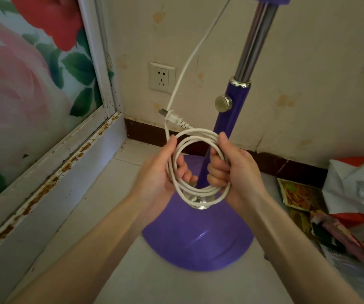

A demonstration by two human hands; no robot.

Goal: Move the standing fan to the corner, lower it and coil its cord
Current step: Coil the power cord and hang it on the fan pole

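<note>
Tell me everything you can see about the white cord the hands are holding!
The thin white power cord looks like smooth plastic. It is wound into a round coil of several loops, held in front of the purple fan stand. The left hand grips one side, the right hand the other. Its white plug sticks out above the coil with cord wrapped around it, and one strand runs up out of view.

Bare floor (pixel 93 207) lies open left of the purple fan base (pixel 198 242). Right of it, bags and papers (pixel 339 205) crowd the floor; its pole (pixel 231 119) stands just before the wall.
</note>
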